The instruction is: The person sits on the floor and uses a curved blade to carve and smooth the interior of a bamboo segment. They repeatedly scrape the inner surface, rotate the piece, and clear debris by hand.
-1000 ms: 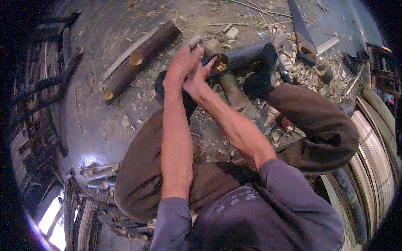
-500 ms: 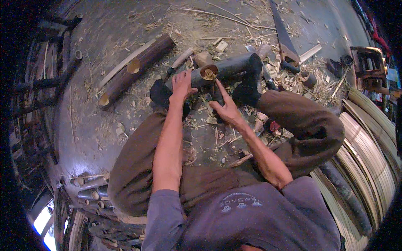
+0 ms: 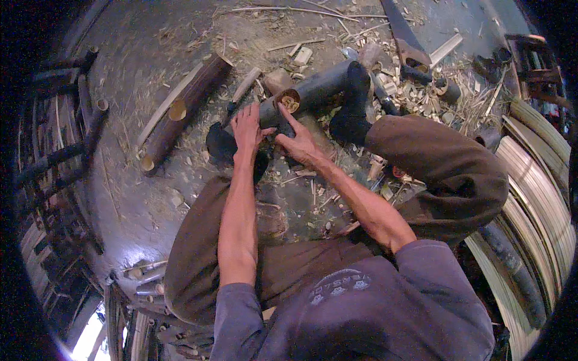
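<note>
A dark bamboo tube (image 3: 322,83) lies slantwise between my two feet, with a round opening (image 3: 288,101) in its side showing pale chips inside. My left hand (image 3: 245,129) grips the tube left of the opening, fingers laid over it and thumb out toward the right. My right hand (image 3: 298,143) is at the near side of the opening. Its index finger stretches to the rim, while the other fingers curl round a dark tool mostly hidden beneath the hand; its kind cannot be made out.
A dark bamboo piece (image 3: 195,99) with round openings lies at the left. A handsaw (image 3: 406,42) and wood shavings (image 3: 421,90) are at the far right. Near the left foot is a wooden-handled tool (image 3: 244,85). Split bamboo strips (image 3: 530,186) are stacked at the right.
The view has shifted a little, so most things sit further left in it. My right hand has come closer to my left hand, and the tube's opening appears turned slightly.
</note>
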`<action>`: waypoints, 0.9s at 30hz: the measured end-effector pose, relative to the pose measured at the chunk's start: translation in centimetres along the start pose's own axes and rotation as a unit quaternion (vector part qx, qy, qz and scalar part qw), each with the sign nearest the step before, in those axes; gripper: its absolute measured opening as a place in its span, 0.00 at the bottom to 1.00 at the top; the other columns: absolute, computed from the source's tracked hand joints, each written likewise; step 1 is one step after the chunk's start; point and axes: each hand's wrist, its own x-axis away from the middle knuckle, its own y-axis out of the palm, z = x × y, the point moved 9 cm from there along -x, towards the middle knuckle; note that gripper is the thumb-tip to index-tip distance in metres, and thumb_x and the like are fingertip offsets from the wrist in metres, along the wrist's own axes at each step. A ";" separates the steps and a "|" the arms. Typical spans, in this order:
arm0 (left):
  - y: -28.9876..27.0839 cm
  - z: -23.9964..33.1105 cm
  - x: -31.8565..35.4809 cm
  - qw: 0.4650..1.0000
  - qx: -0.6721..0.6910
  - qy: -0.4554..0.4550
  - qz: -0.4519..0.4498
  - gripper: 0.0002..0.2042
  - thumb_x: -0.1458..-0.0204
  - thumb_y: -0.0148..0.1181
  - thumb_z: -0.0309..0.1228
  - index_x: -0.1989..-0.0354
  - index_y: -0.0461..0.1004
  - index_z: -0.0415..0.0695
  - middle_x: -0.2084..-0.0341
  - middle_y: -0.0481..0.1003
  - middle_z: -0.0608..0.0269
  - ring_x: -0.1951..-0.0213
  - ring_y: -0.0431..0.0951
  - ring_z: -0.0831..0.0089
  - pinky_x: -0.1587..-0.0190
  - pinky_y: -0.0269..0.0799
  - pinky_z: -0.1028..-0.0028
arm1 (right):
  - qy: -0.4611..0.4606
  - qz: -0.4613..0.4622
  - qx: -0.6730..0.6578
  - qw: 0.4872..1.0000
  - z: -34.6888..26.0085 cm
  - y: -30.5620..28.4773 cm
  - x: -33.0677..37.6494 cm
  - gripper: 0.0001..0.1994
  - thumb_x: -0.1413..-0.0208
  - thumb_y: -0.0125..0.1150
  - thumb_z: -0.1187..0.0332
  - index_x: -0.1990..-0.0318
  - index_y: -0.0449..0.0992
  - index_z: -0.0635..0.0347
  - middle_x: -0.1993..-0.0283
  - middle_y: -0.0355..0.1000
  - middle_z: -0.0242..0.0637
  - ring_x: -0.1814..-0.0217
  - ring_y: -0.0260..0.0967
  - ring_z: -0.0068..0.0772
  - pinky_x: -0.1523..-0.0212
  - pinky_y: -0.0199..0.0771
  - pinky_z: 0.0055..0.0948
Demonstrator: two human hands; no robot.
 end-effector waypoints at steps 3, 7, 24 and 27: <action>0.9 -0.9 -0.2 1.000 -0.019 -0.006 -0.004 0.32 0.60 0.65 0.41 0.44 0.62 0.47 0.50 0.68 0.61 0.47 0.66 0.61 0.45 0.57 0.60 | -0.021 0.104 -0.084 0.991 -0.9 1.7 -0.5 0.37 0.49 0.55 0.72 0.31 0.48 0.49 0.50 0.70 0.40 0.54 0.68 0.31 0.52 0.69 0.26; 2.2 -3.7 1.3 0.999 0.000 -0.024 0.021 0.22 0.50 0.55 0.37 0.46 0.63 0.47 0.51 0.68 0.60 0.47 0.66 0.62 0.44 0.57 0.61 | 0.142 0.208 -0.348 0.903 -4.2 6.0 -0.6 0.39 0.49 0.55 0.70 0.30 0.43 0.44 0.57 0.71 0.37 0.64 0.67 0.29 0.63 0.71 0.27; 0.8 -0.4 -1.0 1.000 0.002 -0.013 -0.002 0.43 0.77 0.75 0.48 0.48 0.62 0.47 0.53 0.69 0.57 0.48 0.68 0.55 0.48 0.60 0.54 | -0.198 0.180 0.259 0.928 -1.4 -2.4 7.6 0.38 0.48 0.55 0.64 0.31 0.44 0.37 0.60 0.71 0.47 0.63 0.72 0.44 0.61 0.72 0.43; 0.9 -1.3 -0.5 0.998 0.012 -0.039 -0.036 0.43 0.77 0.75 0.46 0.47 0.62 0.47 0.52 0.68 0.55 0.48 0.68 0.54 0.47 0.59 0.54 | -0.051 0.005 0.332 0.942 2.9 -0.4 10.8 0.38 0.48 0.56 0.63 0.31 0.44 0.36 0.54 0.69 0.52 0.58 0.71 0.51 0.58 0.71 0.48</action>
